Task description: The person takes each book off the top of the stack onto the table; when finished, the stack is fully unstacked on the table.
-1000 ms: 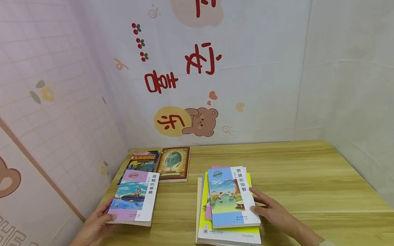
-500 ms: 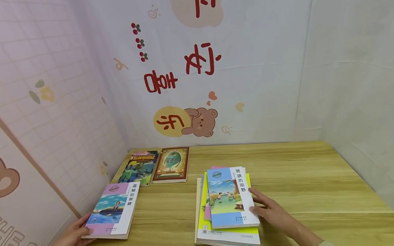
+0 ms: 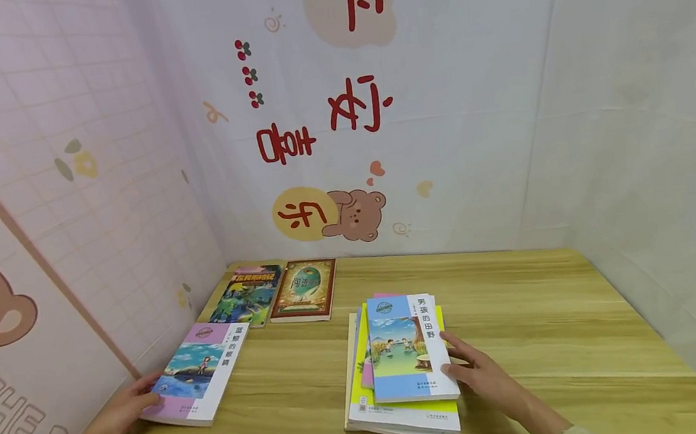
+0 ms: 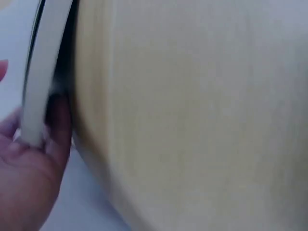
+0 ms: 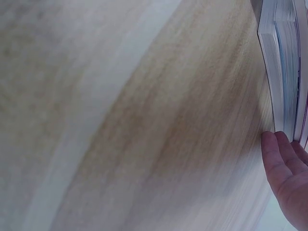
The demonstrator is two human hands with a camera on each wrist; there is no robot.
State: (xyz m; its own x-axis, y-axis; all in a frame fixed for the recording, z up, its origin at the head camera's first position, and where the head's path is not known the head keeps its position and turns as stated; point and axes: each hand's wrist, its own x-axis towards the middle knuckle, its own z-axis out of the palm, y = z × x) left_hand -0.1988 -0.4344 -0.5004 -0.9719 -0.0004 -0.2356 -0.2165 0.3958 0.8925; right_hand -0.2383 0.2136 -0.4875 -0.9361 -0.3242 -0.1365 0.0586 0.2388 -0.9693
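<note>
My left hand (image 3: 122, 414) pinches the lower left corner of a storybook (image 3: 195, 374) with a pink and white cover and a lake picture. In the left wrist view the book's page edge (image 4: 43, 67) sits between thumb and fingers, low over the wooden table. A stack of books (image 3: 406, 418) lies nearer the middle, topped by a blue and white storybook (image 3: 402, 354) showing a pond. Against the right side of that stack rests my right hand (image 3: 489, 376), its thumb at the top book's edge. The right wrist view shows its fingers (image 5: 276, 154) extended along the page edges.
Two more books lie flat at the back left: a dark green jungle-covered book (image 3: 246, 296) and a brown-framed book (image 3: 303, 290). Printed cloth walls (image 3: 452, 112) enclose the wooden table (image 3: 539, 310) at left, back and right.
My left hand has carried the pink storybook left and toward me, uncovering the jungle-covered book, and lowered it near the table. My right hand stays at the stack.
</note>
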